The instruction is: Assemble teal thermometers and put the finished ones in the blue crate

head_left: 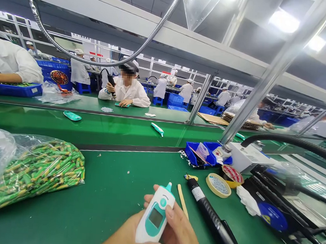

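Observation:
A white and teal ear thermometer [156, 216] is held between my two hands over the green bench, its probe tip pointing away and its small grey screen facing up. My left hand [132, 230] supports it from the left and below, the thumb across its lower end. On the right side, my right hand [181, 228] grips it with the thumb near the teal button. Just right of the hands lies a black electric screwdriver [209, 212], and between them rests a thin cream-coloured stick [183, 200].
A clear bag of green and yellow parts [46, 169] fills the left. At right stand a blue parts bin [201, 153], a tape ring holding small screws [218, 185] and a white box [246, 158]. Another thermometer [157, 129] lies on the green conveyor [117, 129]. A co-worker [126, 87] sits opposite.

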`<state>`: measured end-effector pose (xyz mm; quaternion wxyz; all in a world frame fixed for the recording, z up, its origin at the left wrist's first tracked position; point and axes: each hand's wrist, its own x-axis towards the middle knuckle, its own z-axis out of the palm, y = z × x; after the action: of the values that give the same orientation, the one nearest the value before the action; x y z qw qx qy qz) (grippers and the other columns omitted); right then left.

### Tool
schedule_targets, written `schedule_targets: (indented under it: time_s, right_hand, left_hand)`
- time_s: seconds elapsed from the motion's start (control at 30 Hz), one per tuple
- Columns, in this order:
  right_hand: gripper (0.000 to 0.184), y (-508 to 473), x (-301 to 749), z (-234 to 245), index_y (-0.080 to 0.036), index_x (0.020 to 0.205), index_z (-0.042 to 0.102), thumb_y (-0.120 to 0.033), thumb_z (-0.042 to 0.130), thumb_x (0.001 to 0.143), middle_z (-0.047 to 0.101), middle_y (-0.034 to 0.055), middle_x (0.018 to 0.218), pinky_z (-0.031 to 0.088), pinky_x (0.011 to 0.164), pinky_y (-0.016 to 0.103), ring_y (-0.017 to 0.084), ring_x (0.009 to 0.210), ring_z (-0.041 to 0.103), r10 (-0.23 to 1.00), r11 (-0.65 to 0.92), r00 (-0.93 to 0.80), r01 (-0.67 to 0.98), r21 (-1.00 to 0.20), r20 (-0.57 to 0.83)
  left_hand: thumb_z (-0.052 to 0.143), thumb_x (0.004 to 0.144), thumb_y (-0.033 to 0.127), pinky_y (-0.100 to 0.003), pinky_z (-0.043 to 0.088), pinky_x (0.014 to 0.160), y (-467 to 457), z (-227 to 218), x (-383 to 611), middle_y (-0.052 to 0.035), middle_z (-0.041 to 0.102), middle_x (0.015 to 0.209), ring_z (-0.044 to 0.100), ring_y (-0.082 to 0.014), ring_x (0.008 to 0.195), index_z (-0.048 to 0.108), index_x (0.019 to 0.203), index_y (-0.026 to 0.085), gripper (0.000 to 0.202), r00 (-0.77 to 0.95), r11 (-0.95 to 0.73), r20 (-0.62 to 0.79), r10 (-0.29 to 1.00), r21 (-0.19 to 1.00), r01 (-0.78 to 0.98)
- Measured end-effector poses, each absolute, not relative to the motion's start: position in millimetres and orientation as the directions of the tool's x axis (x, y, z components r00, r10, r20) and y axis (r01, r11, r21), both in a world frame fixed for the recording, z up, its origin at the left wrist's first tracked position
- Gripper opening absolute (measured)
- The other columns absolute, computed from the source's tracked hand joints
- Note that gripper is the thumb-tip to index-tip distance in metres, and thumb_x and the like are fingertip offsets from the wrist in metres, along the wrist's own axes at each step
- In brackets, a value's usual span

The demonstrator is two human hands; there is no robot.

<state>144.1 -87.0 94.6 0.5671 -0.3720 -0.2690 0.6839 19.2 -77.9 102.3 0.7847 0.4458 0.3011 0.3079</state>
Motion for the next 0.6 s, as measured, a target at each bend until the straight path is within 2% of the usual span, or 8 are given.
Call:
schedule_targets:
  time_s: [0.07, 0.13, 0.2, 0.27, 0.37, 0.47, 0.6]
  right_hand:
    - [0.054, -83, 144, 88, -0.020, 0.109, 0.058, -0.049, 0.071, 0.066, 0.066, 0.0080, 0.104, 0.041, 0.082, 0.029, 0.020, 0.094, 0.057, 0.986, -0.160, -0.039, -0.512, -0.844, -0.163]
    - [0.057, -80, 141, 80, -0.021, 0.112, 0.055, -0.051, 0.070, 0.066, 0.065, 0.0071, 0.106, 0.040, 0.082, 0.029, 0.019, 0.093, 0.057, 0.988, -0.144, -0.016, -0.473, -0.869, -0.155]
    - [0.059, -79, 138, 75, -0.021, 0.114, 0.052, -0.051, 0.069, 0.067, 0.064, 0.0069, 0.106, 0.041, 0.082, 0.030, 0.020, 0.093, 0.057, 0.987, -0.150, -0.012, -0.466, -0.872, -0.163]
    - [0.058, -79, 134, 74, -0.020, 0.114, 0.051, -0.052, 0.068, 0.068, 0.064, 0.0070, 0.107, 0.041, 0.084, 0.031, 0.021, 0.095, 0.057, 0.984, -0.154, 0.002, -0.483, -0.862, -0.176]
    - [0.053, -80, 128, 77, -0.018, 0.108, 0.054, -0.052, 0.066, 0.069, 0.064, 0.0074, 0.105, 0.041, 0.085, 0.032, 0.022, 0.098, 0.056, 0.981, -0.149, 0.028, -0.520, -0.841, -0.191]
    - [0.046, -80, 126, 79, -0.017, 0.101, 0.058, -0.051, 0.065, 0.070, 0.065, 0.0075, 0.103, 0.044, 0.080, 0.032, 0.022, 0.092, 0.058, 0.985, -0.125, 0.028, -0.555, -0.823, -0.169]
    - [0.046, -78, 125, 76, -0.018, 0.097, 0.059, -0.052, 0.066, 0.067, 0.065, 0.0064, 0.101, 0.045, 0.077, 0.031, 0.021, 0.087, 0.058, 0.981, -0.131, 0.050, -0.546, -0.827, -0.188]
  left_hand:
    - [0.067, 0.070, 0.036, -0.026, 0.043, 0.081, -76, 102, 16, -0.0024, 0.063, 0.085, 0.057, -0.0159, 0.076, 0.051, 0.114, 0.018, 0.051, 0.530, 0.220, -0.169, 0.831, 0.975, -0.035]
    - [0.059, 0.076, 0.030, -0.026, 0.043, 0.083, -75, 101, 13, -0.0073, 0.061, 0.109, 0.057, -0.0196, 0.091, 0.046, 0.122, 0.019, 0.049, 0.475, 0.046, -0.121, 0.871, 0.985, 0.166]
    - [0.050, 0.080, 0.027, -0.027, 0.039, 0.092, -75, 101, 9, -0.0099, 0.049, 0.130, 0.052, -0.0217, 0.109, 0.039, 0.129, 0.019, 0.051, 0.474, -0.076, -0.087, 0.876, 0.947, 0.313]
    - [0.044, 0.083, 0.025, -0.027, 0.034, 0.099, -75, 102, 8, -0.0097, 0.035, 0.141, 0.040, -0.0210, 0.123, 0.031, 0.134, 0.017, 0.053, 0.479, -0.140, -0.087, 0.873, 0.898, 0.418]
    - [0.037, 0.085, 0.023, -0.026, 0.031, 0.102, -74, 102, 7, -0.0058, 0.027, 0.146, 0.032, -0.0167, 0.129, 0.024, 0.137, 0.019, 0.054, 0.493, -0.202, -0.092, 0.865, 0.837, 0.509]
    - [0.034, 0.087, 0.022, -0.024, 0.032, 0.102, -72, 100, 7, -0.0015, 0.029, 0.145, 0.033, -0.0128, 0.129, 0.022, 0.137, 0.023, 0.052, 0.512, -0.238, -0.083, 0.855, 0.815, 0.529]
    - [0.035, 0.086, 0.021, -0.025, 0.033, 0.102, -71, 100, 8, -0.0021, 0.030, 0.144, 0.034, -0.0134, 0.128, 0.022, 0.137, 0.022, 0.052, 0.505, -0.255, -0.072, 0.860, 0.796, 0.549]
